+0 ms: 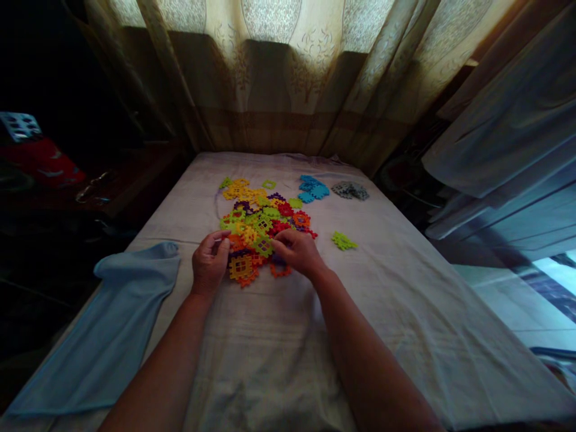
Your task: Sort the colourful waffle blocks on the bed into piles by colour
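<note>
A heap of plastic interlocking tiles in green, yellow, orange, red and purple lies on the cloth-covered table between my hands. At its left edge, my left hand has thumb and fingers closed at the rim of an orange tile. My right hand reaches in from the right, its thumb and forefinger pinched at the edge of a light green tile. The right hand's other fingers are curled and partly hidden. A yellow-orange square tile lies at the near side of the heap.
Blue tiles and grey tiles form separate piles at the back right. Yellow tiles gather at the back left. Some green tiles lie apart on the right. A light blue cloth covers the table's left edge. Curtains hang behind.
</note>
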{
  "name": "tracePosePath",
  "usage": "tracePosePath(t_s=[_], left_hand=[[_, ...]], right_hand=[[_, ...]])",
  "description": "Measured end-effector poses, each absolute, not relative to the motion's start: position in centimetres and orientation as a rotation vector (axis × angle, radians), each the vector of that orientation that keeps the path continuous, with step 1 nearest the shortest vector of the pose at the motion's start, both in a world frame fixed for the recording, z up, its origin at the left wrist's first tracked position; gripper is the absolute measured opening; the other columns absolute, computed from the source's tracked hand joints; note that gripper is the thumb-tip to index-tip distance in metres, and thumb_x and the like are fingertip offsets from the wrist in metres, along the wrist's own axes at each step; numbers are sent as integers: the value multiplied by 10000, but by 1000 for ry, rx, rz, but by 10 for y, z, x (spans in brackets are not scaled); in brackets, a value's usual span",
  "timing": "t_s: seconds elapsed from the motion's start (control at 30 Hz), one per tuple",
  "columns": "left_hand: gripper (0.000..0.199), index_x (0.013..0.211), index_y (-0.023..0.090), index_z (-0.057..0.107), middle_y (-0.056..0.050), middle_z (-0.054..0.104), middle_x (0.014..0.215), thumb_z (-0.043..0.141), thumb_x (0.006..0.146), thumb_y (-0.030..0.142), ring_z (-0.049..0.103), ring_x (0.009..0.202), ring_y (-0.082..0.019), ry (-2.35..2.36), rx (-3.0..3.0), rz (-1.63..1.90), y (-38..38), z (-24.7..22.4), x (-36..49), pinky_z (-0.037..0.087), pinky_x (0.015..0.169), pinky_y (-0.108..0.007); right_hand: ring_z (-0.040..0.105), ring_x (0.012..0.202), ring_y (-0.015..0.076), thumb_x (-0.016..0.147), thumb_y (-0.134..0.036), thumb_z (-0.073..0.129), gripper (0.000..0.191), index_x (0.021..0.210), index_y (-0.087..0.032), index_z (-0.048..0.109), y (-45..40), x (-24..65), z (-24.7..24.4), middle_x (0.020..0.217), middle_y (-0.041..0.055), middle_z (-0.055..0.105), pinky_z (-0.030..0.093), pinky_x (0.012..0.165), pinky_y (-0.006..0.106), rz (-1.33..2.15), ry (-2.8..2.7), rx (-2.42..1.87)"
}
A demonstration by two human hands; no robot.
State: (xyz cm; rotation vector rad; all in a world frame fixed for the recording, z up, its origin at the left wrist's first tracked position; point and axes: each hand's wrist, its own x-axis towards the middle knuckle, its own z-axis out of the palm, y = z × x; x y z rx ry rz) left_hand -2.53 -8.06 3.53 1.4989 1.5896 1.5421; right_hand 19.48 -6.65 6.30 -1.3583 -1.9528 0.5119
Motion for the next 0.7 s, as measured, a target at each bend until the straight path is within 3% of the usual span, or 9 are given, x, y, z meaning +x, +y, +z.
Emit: tracePosePath(t_s=[0.1, 0.2, 0.27, 0.33, 0.47, 0.57, 0.7], left_hand=[[342, 1039, 185, 705, 7, 705, 691, 561, 834, 418, 653, 590, -138, 1656, 1498, 1529, -81, 35, -29, 519, 557, -231], [312, 997, 190, 710, 9, 703, 695, 541, 847, 405, 633, 569, -133, 1754, 1571, 1553, -80, 35, -32, 510, 556, -236], [287, 970, 196, 707, -16, 736, 810, 529, 862, 392, 675, 677, -150, 1816, 1687, 1587, -79, 35, -33, 547, 656, -265], [299, 1000, 199, 703, -56, 751, 1000, 512, 885, 398, 704, 903, -189, 1794, 1887, 1572, -77, 35, -33, 558, 846, -322], [423, 1195, 213, 659, -97, 677, 1290, 471, 916, 469, 585, 1261, -259, 1602, 2229, 1301, -72, 27, -32, 390, 1134, -478], [487, 1276, 211, 624, -99, 658, 1328, 449, 924, 500, 556, 1298, -278, 1582, 2263, 1153, -70, 21, -33, 356, 1154, -520], [493, 1200, 202, 676, -87, 714, 1224, 429, 928, 529, 635, 1176, -254, 1565, 2215, 1080, -70, 20, -35, 474, 1062, -431]], right_hand=[[538, 596, 119, 841, -411, 598, 267, 727, -187, 689, -56, 227, 71, 642, -17, 629, 382, 585, 237, 686, -1818, -1388], [540, 596, 136, 804, -471, 591, 327, 728, -175, 707, -47, 273, 72, 611, -7, 626, 390, 583, 247, 629, -1571, -1566], [566, 618, 155, 786, -444, 583, 312, 753, -171, 731, -45, 304, 71, 637, 15, 657, 387, 577, 253, 521, -1428, -1771], [591, 651, 172, 777, -405, 577, 293, 779, -170, 753, -46, 328, 68, 687, 41, 695, 380, 578, 259, 416, -1359, -1987], [641, 723, 187, 806, -383, 559, 306, 832, -178, 785, -50, 350, 67, 797, 70, 745, 396, 605, 260, 347, -1358, -2254], [669, 788, 200, 847, -392, 532, 343, 907, -185, 799, -51, 351, 68, 868, 79, 756, 412, 628, 261, 338, -1364, -2363], [690, 884, 225, 889, -400, 521, 357, 992, -197, 796, -53, 350, 68, 995, 99, 761, 420, 641, 268, 362, -1369, -2523]])
